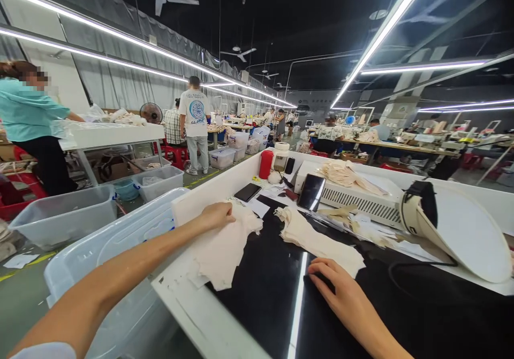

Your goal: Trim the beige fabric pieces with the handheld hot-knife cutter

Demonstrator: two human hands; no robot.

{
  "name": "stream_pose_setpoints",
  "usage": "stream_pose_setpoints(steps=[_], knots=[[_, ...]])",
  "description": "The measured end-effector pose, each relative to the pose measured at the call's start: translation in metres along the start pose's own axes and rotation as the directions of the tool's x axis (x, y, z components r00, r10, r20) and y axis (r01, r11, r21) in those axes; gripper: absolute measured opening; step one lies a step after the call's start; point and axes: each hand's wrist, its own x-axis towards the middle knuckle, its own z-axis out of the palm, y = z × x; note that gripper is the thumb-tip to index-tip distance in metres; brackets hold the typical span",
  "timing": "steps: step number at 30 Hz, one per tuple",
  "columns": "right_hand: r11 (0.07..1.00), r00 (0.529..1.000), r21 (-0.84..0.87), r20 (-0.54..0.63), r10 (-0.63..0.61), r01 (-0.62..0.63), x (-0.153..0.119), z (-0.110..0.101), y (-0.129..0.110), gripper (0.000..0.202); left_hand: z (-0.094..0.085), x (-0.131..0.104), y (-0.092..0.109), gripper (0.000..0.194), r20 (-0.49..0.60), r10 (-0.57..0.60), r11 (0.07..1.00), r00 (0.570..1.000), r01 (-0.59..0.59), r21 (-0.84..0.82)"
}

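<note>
My left hand is closed at the upper left edge of a pile of cream fabric pieces, its fingers pinched on the cloth. That pile lies at the left side of the glossy black tabletop and overlaps the white border. A second stack of cream fabric lies to the right, beyond my right hand. My right hand hovers over or rests on the black surface close to that stack, fingers apart, with nothing in it.
Behind the fabric are a phone, an upright phone, a red container and a vented white box. A white visor lies right. Plastic bins stand left; people work farther back.
</note>
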Motion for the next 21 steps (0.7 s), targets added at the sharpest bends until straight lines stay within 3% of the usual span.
stream_pose_setpoints(steps=[4, 7, 11, 13, 15, 17, 19, 21], knots=[[0.995, 0.992, 0.077, 0.111, 0.052, -0.060, -0.005, 0.000, -0.021, 0.030, 0.013, -0.005, -0.010, 0.040, -0.044, 0.048, 0.998, 0.998, -0.050, -0.047], [0.987, 0.984, 0.123, 0.162, 0.080, -0.101, -0.006, -0.005, -0.042, 0.033, 0.010, -0.010, -0.012, 0.022, -0.100, 0.094, 0.991, 0.991, -0.103, -0.089], [0.922, 0.939, 0.257, 0.265, 0.220, -0.288, -0.009, -0.004, -0.072, 0.044, 0.006, -0.029, 0.000, 0.024, -0.202, 0.175, 0.967, 0.964, -0.207, -0.148], [0.791, 0.882, 0.417, 0.350, 0.316, -0.449, -0.012, 0.002, -0.088, 0.058, 0.010, -0.045, 0.014, 0.020, -0.220, 0.241, 0.942, 0.945, -0.283, -0.181], [0.559, 0.809, 0.585, 0.442, 0.388, -0.587, -0.015, 0.010, -0.105, 0.073, 0.021, -0.064, 0.033, 0.019, -0.207, 0.318, 0.910, 0.925, -0.359, -0.208], [0.315, 0.755, 0.700, 0.501, 0.424, -0.641, -0.017, 0.017, -0.121, 0.078, 0.035, -0.084, 0.051, 0.016, -0.182, 0.398, 0.873, 0.899, -0.432, -0.228], [0.168, 0.754, 0.782, 0.483, 0.445, -0.600, -0.017, 0.020, -0.135, 0.073, 0.049, -0.101, 0.066, 0.016, -0.156, 0.527, 0.797, 0.835, -0.550, -0.251], [0.122, 0.771, 0.835, 0.426, 0.473, -0.536, -0.016, 0.020, -0.143, 0.069, 0.060, -0.112, 0.075, 0.017, -0.133, 0.608, 0.720, 0.783, -0.614, -0.323]])
